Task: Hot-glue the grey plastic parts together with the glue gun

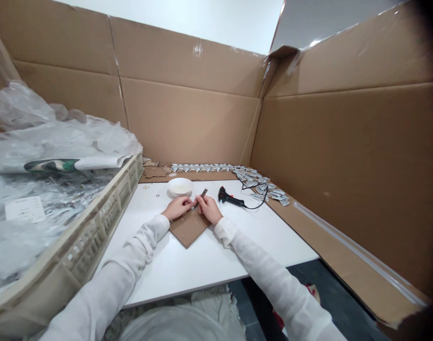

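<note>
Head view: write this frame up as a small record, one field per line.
left hand: fingertips pinched close to the right's; any small piece between them unclear
right hand: holds a small dark strip
under hands: brown square board, corner toward the person
surface: white table
beyond: white bowl
right: black glue gun, corded
left: pale crate with clear plastic
far edge: row of silvery pieces

Dark strip (204, 192) held in right hand (208, 209) above brown board (188, 229); left hand (178, 208) positioned close beside.
</note>
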`<action>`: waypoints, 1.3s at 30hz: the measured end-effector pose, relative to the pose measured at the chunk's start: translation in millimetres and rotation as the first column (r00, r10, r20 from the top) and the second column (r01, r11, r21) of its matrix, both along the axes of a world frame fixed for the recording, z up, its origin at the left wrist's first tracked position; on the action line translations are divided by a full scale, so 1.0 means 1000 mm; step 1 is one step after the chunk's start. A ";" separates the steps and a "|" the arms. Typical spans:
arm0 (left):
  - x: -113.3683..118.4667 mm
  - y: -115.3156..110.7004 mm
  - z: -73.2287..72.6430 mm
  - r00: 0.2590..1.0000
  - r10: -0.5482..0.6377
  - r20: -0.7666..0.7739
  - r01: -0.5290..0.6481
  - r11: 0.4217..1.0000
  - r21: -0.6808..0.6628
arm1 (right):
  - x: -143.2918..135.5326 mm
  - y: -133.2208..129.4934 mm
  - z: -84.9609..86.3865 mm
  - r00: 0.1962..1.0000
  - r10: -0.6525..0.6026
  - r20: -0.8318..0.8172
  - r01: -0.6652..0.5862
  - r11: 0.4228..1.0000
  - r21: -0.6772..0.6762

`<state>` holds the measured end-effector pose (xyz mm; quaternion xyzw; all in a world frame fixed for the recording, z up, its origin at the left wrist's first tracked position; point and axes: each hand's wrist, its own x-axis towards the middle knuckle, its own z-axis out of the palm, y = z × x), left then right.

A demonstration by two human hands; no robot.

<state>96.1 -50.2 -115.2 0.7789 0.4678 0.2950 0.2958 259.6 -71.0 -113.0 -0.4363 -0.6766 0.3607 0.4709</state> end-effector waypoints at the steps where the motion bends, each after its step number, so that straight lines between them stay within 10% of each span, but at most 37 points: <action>1: 0.000 0.000 0.000 1.000 -0.001 0.000 0.001 1.000 0.002 | 0.000 0.001 0.000 1.000 0.001 -0.009 -0.001 1.000 -0.007; 39: 0.001 -0.005 0.005 1.000 0.013 0.008 -0.012 0.999 -0.029 | -0.001 -0.003 0.007 0.994 -0.046 -0.096 0.034 0.992 -0.121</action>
